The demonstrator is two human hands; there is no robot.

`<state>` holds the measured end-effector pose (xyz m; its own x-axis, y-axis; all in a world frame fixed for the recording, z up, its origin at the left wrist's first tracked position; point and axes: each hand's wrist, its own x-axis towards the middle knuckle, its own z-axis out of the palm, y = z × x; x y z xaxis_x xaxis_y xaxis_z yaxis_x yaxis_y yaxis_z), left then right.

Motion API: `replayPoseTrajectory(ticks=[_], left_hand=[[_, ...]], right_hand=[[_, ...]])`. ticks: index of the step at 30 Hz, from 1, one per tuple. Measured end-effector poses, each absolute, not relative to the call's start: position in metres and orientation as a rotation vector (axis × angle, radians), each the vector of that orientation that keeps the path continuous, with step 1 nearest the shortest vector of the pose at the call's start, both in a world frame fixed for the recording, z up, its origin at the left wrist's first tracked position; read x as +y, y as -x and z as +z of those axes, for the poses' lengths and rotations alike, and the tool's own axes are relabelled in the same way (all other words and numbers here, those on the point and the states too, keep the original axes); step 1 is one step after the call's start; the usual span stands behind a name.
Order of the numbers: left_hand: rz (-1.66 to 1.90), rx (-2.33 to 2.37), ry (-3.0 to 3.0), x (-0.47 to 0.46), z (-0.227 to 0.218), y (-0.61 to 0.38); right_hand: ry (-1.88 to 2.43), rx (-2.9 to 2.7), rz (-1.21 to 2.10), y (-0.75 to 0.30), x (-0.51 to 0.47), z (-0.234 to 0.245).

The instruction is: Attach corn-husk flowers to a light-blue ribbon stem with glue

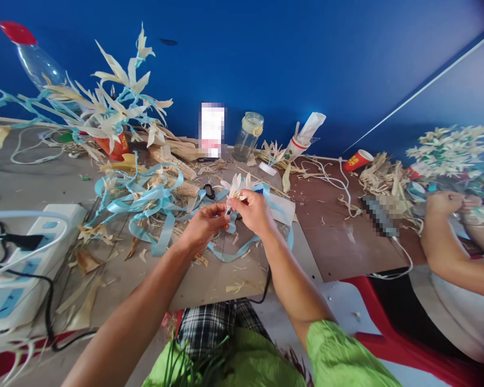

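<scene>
Between my two hands is a small corn husk flower (234, 186) with pale, pointed petals and a light blue wrapped stem. My right hand (252, 210) is closed, pinching the flower at the base of its petals. Just below, my left hand (208, 223) is closed too, its thumb and fingertips pressed on the thin blue stem. Light blue ribbon (242, 250) loops over the table beneath and around both hands. More tangled blue ribbon (161, 199) lies to the left, over corn cobs (173, 161) and husk scraps.
Finished husk flowers (123, 110) stand in a red cup (113, 145) at the back left. A phone (212, 129), a clear bottle (248, 137) and a paper cup (299, 145) line the wall. A power strip (36, 258) sits left. A co-worker's arm (443, 236) is at right.
</scene>
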<state>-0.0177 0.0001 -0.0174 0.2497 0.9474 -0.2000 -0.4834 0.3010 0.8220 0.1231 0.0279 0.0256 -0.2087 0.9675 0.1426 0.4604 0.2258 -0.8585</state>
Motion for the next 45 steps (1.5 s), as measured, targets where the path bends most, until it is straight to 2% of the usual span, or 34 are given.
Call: replayPoseTrajectory(ticks=[4, 26, 35, 45], left_hand=[[1.051, 0.703, -0.654, 0.0, -0.013, 0.021], [0.987, 0.636, -0.547, 0.001, -0.017, 0.023], [1.126, 0.638, -0.5, 0.004, -0.016, 0.025], [1.3, 0.582, -0.415, 0.009, -0.007, 0.042]], right_hand=[[1.253, -1.814, 0.998, -0.133, 0.031, 0.027], [1.219, -1.914, 1.043, -0.134, 0.029, 0.029], [0.997, -1.581, 1.343, -0.13, 0.026, 0.032], [0.918, -1.327, 1.261, -0.145, 0.025, 0.039]])
